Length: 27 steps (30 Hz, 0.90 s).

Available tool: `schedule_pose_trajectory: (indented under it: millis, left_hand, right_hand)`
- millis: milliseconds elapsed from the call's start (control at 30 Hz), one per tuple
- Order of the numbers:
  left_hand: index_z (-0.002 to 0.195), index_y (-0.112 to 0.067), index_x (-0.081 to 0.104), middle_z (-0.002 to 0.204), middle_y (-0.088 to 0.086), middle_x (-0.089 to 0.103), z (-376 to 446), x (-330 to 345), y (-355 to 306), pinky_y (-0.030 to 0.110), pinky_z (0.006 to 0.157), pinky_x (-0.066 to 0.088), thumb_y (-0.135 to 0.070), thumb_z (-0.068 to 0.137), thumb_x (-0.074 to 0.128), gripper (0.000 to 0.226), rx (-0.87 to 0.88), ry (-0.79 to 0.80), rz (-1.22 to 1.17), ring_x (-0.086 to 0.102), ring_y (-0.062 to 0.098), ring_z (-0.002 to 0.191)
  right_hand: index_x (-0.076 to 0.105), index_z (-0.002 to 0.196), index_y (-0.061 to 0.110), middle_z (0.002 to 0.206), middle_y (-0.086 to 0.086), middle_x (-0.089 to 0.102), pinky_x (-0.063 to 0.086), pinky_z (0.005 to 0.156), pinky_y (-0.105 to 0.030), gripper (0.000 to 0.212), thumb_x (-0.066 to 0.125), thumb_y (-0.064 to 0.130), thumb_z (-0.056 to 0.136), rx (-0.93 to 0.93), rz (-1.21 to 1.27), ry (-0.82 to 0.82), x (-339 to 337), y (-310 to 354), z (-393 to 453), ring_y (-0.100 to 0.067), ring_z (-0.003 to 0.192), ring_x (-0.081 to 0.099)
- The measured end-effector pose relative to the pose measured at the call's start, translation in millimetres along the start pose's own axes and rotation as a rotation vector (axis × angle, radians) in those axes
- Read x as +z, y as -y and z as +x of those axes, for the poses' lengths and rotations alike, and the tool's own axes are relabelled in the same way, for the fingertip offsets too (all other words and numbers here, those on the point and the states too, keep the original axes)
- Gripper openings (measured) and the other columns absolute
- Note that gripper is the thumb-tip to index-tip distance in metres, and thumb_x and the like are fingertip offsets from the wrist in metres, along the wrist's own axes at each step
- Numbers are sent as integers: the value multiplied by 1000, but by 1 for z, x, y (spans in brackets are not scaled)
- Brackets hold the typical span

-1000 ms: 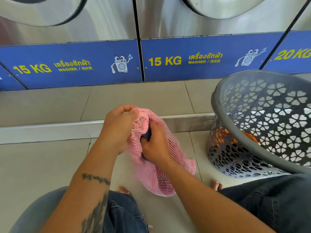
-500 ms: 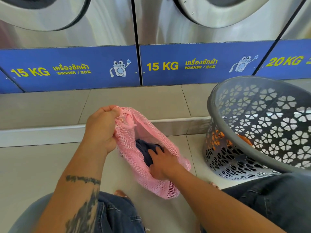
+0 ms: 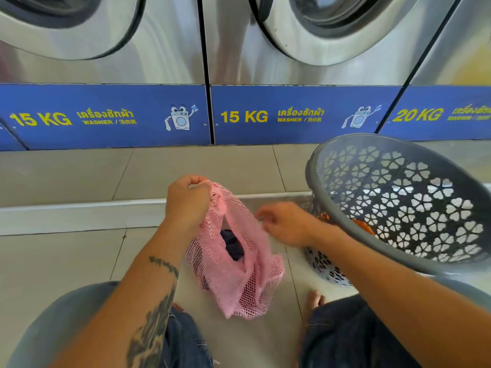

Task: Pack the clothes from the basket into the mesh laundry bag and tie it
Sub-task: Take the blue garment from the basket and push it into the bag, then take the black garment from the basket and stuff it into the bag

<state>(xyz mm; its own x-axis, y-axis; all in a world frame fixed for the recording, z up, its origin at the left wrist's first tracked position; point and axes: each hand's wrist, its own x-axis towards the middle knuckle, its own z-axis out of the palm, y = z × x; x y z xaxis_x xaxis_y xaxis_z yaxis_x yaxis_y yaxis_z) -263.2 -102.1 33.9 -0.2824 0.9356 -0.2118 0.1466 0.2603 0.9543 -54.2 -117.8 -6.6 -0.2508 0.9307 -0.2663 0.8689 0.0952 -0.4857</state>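
Mesh, pink and soft, makes up the laundry bag (image 3: 233,258), an open-weave net that sags in loose folds between the person's knees, its bottom just above the floor or touching it (I cannot tell which). Through its gaping mouth shows a dark navy garment (image 3: 233,244), bunched low inside. The left hand (image 3: 187,203) pinches the bag's gathered rim at the top, fingers closed tight on the netting and holding it up. The right hand (image 3: 285,224) hovers just beside the mouth's right edge, fingers curled loosely; motion blur hides whether they touch the mesh. To the right stands the basket (image 3: 345,205), grey hard plastic with a thick smooth rim and walls punched with flower-shaped holes, tilted toward the person; orange cloth (image 3: 362,226) lies at its bottom. Dark denim covers both legs, and bare toes (image 3: 314,298) rest on the floor. The floor tiles (image 3: 66,261) are pale grey and glossy, rising at a metal-edged step (image 3: 79,212) to a tiled ledge. Behind it runs a row of steel-fronted washers (image 3: 172,57) with round doors, each with a blue base panel (image 3: 106,118) lettered in yellow "15 KG" and, at far right, "20 KG".
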Motion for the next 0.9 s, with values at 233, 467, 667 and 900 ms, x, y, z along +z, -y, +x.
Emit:
schedule_pose_trajectory:
  millis: [233,467,667,900]
  left_hand:
    - [94,-19,69,92,0,69,-3,41,-11,27,66,48,-12,89,59,14,-1,45,60,64,16,83]
    - [86,-25,70,91,-4,68,0,101,-41,31,80,52,-13,87,62,14,100,118,59,64,18,89]
    - [81,-25,68,83,-4,68,20,139,-36,25,63,44,-17,88,65,11,127,132,124,59,12,69]
    - [89,-28,68,85,-7,67,31,151,-26,26,62,45,-23,92,62,8,195,215,249,62,15,70]
  right_hand:
    - [71,107,23,88,-2,72,51,72,-25,27,53,9,93,44,130,-424,-97,-48,-24,-19,80,66]
    - [55,136,19,133,-12,62,45,88,-30,45,62,22,92,407,-44,-108,-113,-147,-10,-28,112,59]
    - [32,153,18,153,-13,44,46,106,-40,76,65,30,87,566,-233,191,-75,-208,9,-34,135,47]
    - [33,153,28,156,-9,39,41,108,-41,82,67,50,82,591,-465,502,-26,-242,48,-33,142,39]
